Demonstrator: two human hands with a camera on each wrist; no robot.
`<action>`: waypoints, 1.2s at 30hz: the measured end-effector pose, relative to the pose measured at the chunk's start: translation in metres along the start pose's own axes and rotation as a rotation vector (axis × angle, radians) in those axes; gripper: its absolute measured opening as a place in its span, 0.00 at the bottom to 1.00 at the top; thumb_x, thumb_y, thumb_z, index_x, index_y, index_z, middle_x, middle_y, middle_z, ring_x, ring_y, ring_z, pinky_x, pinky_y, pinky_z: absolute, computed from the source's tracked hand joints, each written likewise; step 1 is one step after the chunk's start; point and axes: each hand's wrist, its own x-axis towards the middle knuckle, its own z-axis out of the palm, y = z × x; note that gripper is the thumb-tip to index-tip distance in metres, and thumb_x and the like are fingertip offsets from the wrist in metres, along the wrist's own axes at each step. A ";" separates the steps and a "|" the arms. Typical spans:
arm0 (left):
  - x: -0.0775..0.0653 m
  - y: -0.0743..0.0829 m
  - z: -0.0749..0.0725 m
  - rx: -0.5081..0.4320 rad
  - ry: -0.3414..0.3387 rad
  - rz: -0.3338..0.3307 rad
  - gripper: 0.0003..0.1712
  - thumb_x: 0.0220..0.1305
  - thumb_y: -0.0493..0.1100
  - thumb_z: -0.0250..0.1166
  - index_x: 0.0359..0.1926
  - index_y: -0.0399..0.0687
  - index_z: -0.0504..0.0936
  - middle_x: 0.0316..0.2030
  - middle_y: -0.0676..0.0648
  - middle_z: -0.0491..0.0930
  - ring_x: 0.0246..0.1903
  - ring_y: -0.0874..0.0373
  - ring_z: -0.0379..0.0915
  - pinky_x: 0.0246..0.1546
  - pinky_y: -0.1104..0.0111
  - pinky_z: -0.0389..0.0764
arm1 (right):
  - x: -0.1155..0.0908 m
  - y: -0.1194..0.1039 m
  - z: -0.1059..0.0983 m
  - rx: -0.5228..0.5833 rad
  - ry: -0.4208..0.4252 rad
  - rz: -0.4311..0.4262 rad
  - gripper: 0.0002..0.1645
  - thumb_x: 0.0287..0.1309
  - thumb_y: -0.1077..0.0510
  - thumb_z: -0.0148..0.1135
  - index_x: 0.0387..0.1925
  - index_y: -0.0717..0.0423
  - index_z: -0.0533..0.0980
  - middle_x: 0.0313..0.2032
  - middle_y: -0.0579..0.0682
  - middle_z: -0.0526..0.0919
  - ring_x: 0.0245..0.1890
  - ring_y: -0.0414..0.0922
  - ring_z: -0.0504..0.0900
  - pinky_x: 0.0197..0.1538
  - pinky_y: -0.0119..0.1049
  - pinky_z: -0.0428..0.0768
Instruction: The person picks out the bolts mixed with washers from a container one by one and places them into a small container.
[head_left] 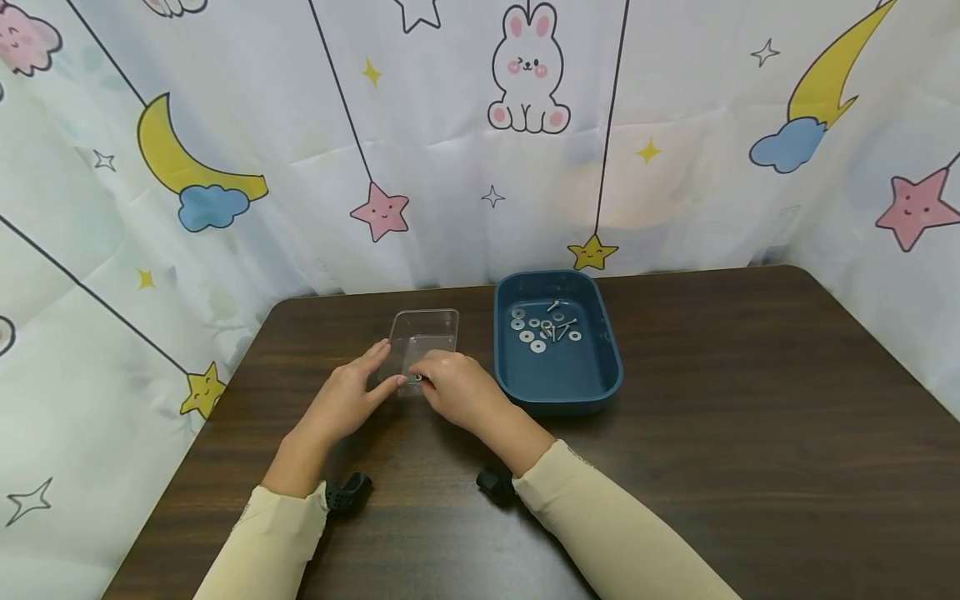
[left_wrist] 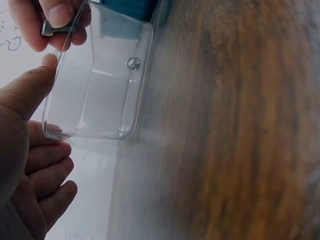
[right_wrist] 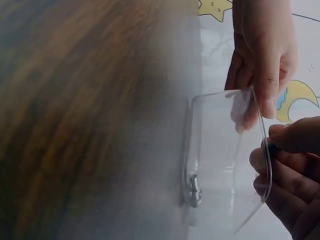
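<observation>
Evidently this work is at an early stage, judging by where the pieces lie. Just left of the blue tray (head_left: 558, 379) stands a clear plastic box (head_left: 426, 312), with one small shiny fitting (left_wrist: 133, 63) inside it; from where I stand I cannot tell a nut from a screw head there. The right hand (head_left: 461, 392), between the blue tray and the box's near rim, has thumb and fingers pinched together on a metal screw (left_wrist: 50, 29), which does not look let go yet. Farther left of the blue tray, the left hand (head_left: 348, 396) rests against the box's side, thumb apart from its fairly straight fingers, seemingly to steady it. Plenty is left, I'd say: within the tray, toward its far half, lie several loose screws (head_left: 563, 331) and a scatter of flat washers (head_left: 537, 346). Under the tray spreads a dark wood-grain table (head_left: 750, 417), rounded at its far corners, its bare boards running well out to the right. Behind the tray hangs a white curtain (head_left: 697, 192), printed with moons, stars, clouds and a winking rabbit (head_left: 528, 75).
</observation>
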 end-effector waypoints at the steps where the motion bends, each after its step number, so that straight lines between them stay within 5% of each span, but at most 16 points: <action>1: 0.000 0.000 0.000 0.000 0.000 0.000 0.46 0.69 0.65 0.55 0.74 0.38 0.58 0.75 0.41 0.55 0.70 0.41 0.60 0.65 0.45 0.67 | 0.000 0.000 0.001 -0.006 0.001 -0.006 0.13 0.64 0.62 0.63 0.50 0.55 0.83 0.45 0.47 0.86 0.44 0.41 0.85 0.46 0.30 0.83; 14: 0.000 0.001 -0.001 -0.003 -0.006 -0.007 0.46 0.68 0.65 0.56 0.74 0.39 0.58 0.75 0.42 0.54 0.71 0.41 0.57 0.65 0.44 0.65 | -0.002 0.003 0.001 -0.043 0.080 -0.051 0.10 0.63 0.64 0.64 0.45 0.54 0.85 0.41 0.47 0.87 0.41 0.41 0.86 0.44 0.31 0.84; 36: 0.000 0.002 -0.001 0.007 -0.007 -0.013 0.45 0.69 0.63 0.57 0.74 0.39 0.58 0.75 0.42 0.54 0.71 0.41 0.57 0.66 0.44 0.65 | -0.002 0.002 -0.001 -0.119 -0.071 -0.018 0.12 0.68 0.63 0.58 0.47 0.55 0.85 0.47 0.47 0.85 0.49 0.41 0.84 0.50 0.32 0.83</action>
